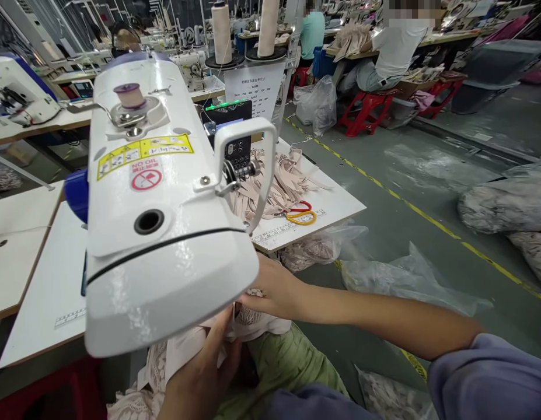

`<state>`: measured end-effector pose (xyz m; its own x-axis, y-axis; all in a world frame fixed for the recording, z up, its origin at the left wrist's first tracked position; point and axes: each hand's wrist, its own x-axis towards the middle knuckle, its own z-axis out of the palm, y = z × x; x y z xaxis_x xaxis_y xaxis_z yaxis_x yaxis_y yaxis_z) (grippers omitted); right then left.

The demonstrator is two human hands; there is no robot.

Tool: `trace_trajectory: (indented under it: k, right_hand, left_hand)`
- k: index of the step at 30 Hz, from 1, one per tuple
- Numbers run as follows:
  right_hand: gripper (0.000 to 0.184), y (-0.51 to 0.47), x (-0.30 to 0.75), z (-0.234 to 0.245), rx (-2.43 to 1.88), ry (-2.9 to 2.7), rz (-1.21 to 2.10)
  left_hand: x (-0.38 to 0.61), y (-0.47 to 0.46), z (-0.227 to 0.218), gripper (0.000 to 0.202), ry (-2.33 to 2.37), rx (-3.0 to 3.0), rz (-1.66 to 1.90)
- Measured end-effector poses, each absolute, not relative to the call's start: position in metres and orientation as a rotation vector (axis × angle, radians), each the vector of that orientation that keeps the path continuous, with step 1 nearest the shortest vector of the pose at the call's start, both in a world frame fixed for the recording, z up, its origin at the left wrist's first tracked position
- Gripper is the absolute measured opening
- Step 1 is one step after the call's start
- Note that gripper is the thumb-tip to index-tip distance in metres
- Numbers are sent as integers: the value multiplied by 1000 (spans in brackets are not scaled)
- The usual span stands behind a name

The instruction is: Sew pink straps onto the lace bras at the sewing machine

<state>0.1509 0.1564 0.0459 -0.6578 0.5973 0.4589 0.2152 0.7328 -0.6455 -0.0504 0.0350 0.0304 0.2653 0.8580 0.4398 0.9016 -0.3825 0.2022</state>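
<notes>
A white sewing machine fills the middle of the head view and hides most of what lies under it. My left hand comes up from the bottom edge, its fingers closed on pale pink lace fabric under the machine's head. My right hand reaches in from the right and rests on the same fabric beside the machine; its fingertips are hidden behind the machine's head. Green cloth lies on my lap below.
Pink strips and red-and-yellow scissors lie on the white table behind the machine. Plastic bags of fabric sit on the floor to the right. Other people sit at far tables. Thread cones stand behind.
</notes>
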Motion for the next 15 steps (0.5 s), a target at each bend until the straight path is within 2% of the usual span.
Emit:
trace_trajectory:
  k: [6,15]
  right_hand:
    - [7,161,149,53,-652,-2277,828]
    - [26,144,157,22,-441,-2232,269]
  left_hand:
    - [-39,38,34,72,-1648,-2449,-680]
    - [-53,35,40,56,-1653,-2412,-438]
